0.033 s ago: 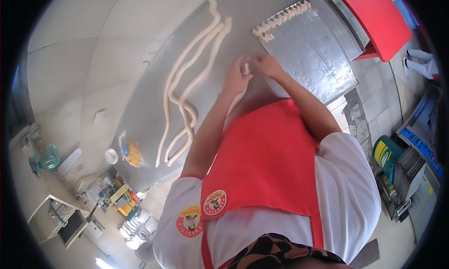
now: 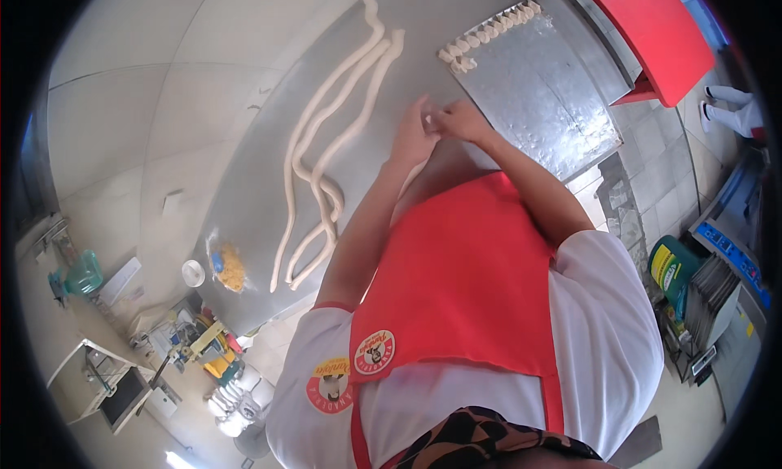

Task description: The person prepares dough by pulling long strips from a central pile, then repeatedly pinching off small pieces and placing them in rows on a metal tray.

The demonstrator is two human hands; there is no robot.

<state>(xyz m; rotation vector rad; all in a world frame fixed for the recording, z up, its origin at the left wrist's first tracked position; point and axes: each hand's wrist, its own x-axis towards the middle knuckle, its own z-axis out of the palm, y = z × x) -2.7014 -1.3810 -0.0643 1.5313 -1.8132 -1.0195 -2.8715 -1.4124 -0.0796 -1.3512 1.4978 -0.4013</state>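
My left hand [image 2: 414,136] is closed round a rope of dough [image 2: 414,174], whose tail hangs down along my forearm toward the apron. My right hand [image 2: 463,122] meets it at the fingertips, its fingers bent together at the end of the dough; whether a piece is between them is hidden. Both hands are over the metal table [image 2: 244,176], beside the near left edge of a metal tray [image 2: 546,94]. Small twisted dough pieces [image 2: 487,35] line the tray's far left edge. Several long dough ropes [image 2: 358,102] lie on the table to the left, partly crossing.
A heap of yellow crumbs [image 2: 232,267] with a blue object lies at the table's left end, near a white cup [image 2: 193,273]. A red table [image 2: 660,37] stands beyond the tray. Far right, another person's legs [image 2: 729,102] show. A green container [image 2: 669,265] stands at right.
My right hand has come in toward my left, so their fingertips now meet at the dough's end. The ropes and tray have stayed put.
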